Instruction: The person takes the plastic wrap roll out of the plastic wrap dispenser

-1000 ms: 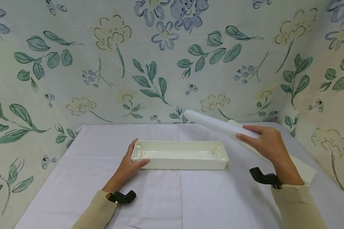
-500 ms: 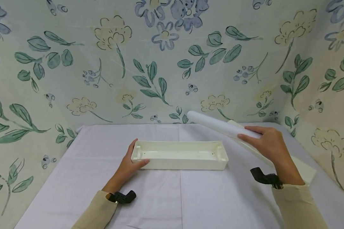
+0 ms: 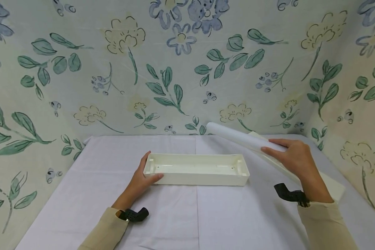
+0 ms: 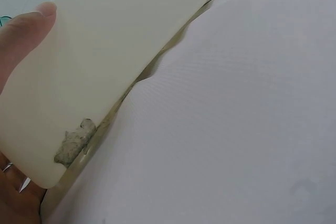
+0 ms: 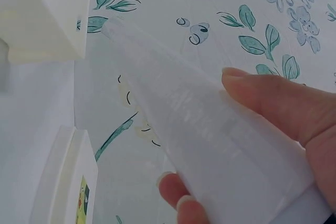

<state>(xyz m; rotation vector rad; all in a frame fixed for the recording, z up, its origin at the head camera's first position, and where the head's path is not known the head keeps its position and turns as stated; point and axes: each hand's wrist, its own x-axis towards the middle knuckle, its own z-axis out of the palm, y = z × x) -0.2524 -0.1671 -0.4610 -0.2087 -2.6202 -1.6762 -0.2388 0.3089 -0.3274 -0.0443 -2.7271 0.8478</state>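
Observation:
A long cream plastic box [image 3: 196, 179], open at the top, rests on the table in the head view. My left hand [image 3: 142, 180] grips its left end, thumb on the front wall and fingers behind. In the left wrist view the thumb presses the box's smooth wall [image 4: 115, 40], which has a torn grey patch [image 4: 75, 142] near one corner. To the right, my right hand [image 3: 292, 156] holds a white roll of plastic wrap [image 3: 237, 135] raised and tilted, its free end pointing up left. The right wrist view shows the wrap's glossy, wrinkled surface [image 5: 199, 114] between thumb and fingers.
A long cream piece like a lid [image 3: 333, 184] lies slanting on the right, partly hidden behind the roll and right forearm. One cream piece [image 5: 65, 182] in the right wrist view bears a yellow label. White cloth [image 3: 162, 222] covers the table, with a floral curtain [image 3: 181, 86] behind.
The right hand and the roll have shifted slightly to the right. The left hand keeps its grip and the box has hardly moved.

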